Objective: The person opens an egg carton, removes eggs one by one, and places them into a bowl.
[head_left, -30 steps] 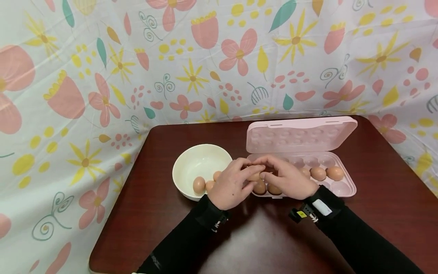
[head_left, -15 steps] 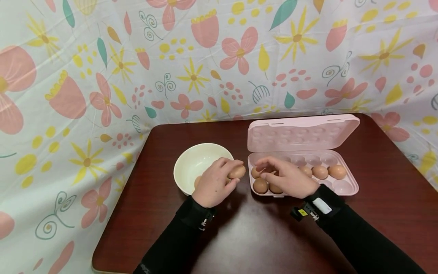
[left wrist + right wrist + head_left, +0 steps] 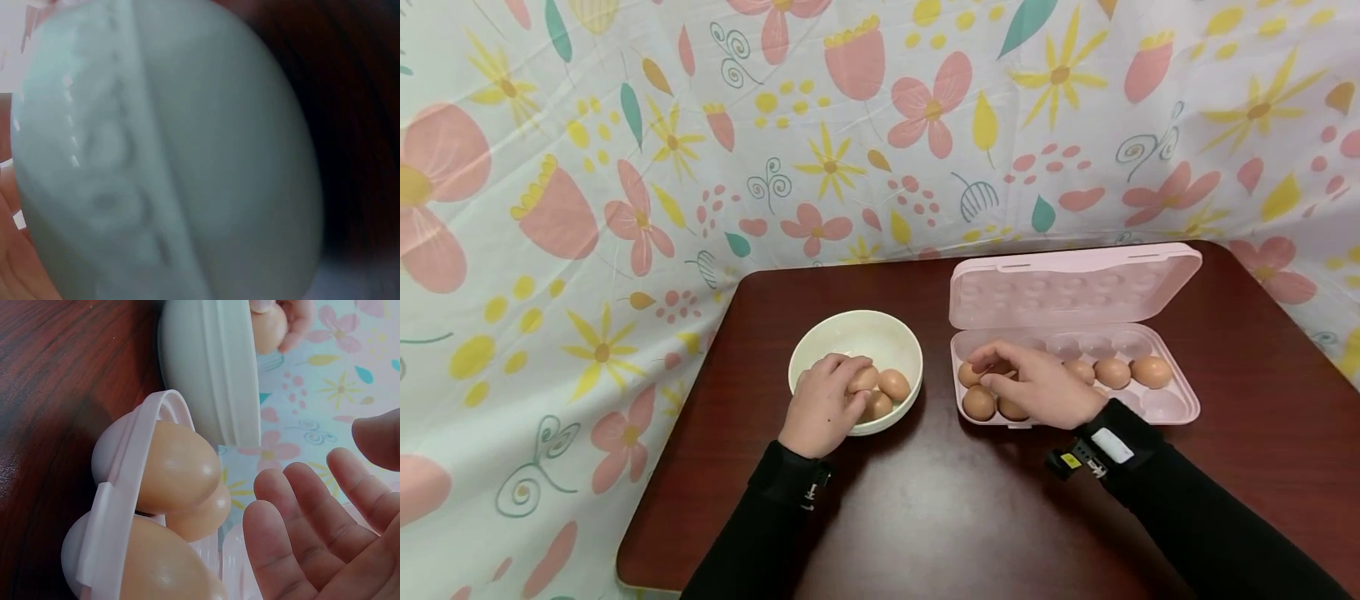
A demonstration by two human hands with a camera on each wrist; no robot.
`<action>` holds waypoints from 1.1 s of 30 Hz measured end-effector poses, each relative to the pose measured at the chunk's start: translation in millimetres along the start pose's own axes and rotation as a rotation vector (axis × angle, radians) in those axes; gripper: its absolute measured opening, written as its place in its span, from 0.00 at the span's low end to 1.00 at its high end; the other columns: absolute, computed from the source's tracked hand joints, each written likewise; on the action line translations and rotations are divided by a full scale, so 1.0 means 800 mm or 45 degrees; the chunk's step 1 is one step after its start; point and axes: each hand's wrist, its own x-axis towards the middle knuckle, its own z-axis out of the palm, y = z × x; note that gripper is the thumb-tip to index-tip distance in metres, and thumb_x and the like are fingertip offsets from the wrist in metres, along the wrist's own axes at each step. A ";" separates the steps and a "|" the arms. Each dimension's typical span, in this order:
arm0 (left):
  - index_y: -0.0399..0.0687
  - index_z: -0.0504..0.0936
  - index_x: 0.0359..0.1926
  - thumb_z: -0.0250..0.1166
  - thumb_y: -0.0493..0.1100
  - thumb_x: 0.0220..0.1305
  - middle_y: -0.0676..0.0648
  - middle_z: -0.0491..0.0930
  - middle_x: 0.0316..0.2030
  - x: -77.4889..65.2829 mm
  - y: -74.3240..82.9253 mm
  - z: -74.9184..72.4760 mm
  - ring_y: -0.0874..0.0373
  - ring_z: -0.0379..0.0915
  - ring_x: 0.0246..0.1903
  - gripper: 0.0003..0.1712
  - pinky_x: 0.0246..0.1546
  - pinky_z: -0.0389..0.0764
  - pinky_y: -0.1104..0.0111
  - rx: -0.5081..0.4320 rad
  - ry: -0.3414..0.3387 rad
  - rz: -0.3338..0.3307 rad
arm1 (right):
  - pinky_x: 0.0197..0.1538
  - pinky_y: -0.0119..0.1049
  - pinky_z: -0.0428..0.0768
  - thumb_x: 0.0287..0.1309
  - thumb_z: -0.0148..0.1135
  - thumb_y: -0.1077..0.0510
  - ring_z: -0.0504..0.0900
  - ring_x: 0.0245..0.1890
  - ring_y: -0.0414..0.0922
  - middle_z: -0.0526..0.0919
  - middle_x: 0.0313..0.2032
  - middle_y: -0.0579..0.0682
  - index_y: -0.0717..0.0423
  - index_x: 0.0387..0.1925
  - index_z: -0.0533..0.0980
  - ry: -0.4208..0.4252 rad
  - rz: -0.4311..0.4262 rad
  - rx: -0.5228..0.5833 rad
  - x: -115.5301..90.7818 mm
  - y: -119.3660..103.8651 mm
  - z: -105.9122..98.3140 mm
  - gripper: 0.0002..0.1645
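Over the cream bowl (image 3: 898, 342), my left hand (image 3: 823, 408) holds a brown egg (image 3: 865, 379) between fingers and thumb. The right wrist view shows this held egg (image 3: 270, 330) above the bowl's rim. Other brown eggs (image 3: 895, 384) lie inside the bowl. My right hand (image 3: 1041, 385) hovers over the near left part of a pink egg carton (image 3: 1183, 396), fingers loosely bent and nothing in them. Brown eggs (image 3: 979, 403) sit in the carton's cups beside and under it. The left wrist view is mostly filled by the bowl's outer wall (image 3: 231, 144).
The carton's lid (image 3: 1067, 287) stands raised at the back. More eggs (image 3: 1150, 372) fill cups on the right, while several back cups hold none. Everything stands on a dark red-brown table (image 3: 925, 517) before a flower-patterned cloth (image 3: 850, 192).
Both hands were together around an egg over the carton. My left hand has since carried the egg left to the bowl, while my right hand has stayed over the carton.
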 end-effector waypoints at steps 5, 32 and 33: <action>0.51 0.84 0.57 0.73 0.42 0.56 0.44 0.81 0.47 -0.002 -0.012 -0.003 0.47 0.77 0.47 0.25 0.44 0.75 0.48 0.076 0.045 -0.016 | 0.52 0.33 0.76 0.70 0.61 0.59 0.81 0.49 0.41 0.85 0.47 0.46 0.50 0.56 0.77 -0.012 0.039 -0.030 -0.001 0.002 -0.002 0.14; 0.57 0.87 0.49 0.69 0.44 0.60 0.52 0.84 0.36 0.008 -0.047 -0.028 0.53 0.80 0.44 0.15 0.69 0.52 0.39 0.321 -0.454 -0.186 | 0.52 0.32 0.75 0.71 0.59 0.59 0.81 0.49 0.43 0.85 0.47 0.47 0.47 0.53 0.79 0.014 0.047 -0.014 0.002 -0.002 -0.001 0.12; 0.57 0.87 0.49 0.69 0.44 0.60 0.53 0.84 0.34 0.009 -0.047 -0.028 0.54 0.81 0.43 0.15 0.69 0.52 0.39 0.319 -0.475 -0.183 | 0.52 0.31 0.74 0.71 0.58 0.59 0.80 0.49 0.44 0.85 0.47 0.47 0.47 0.53 0.79 0.026 0.037 -0.009 0.002 -0.002 -0.002 0.12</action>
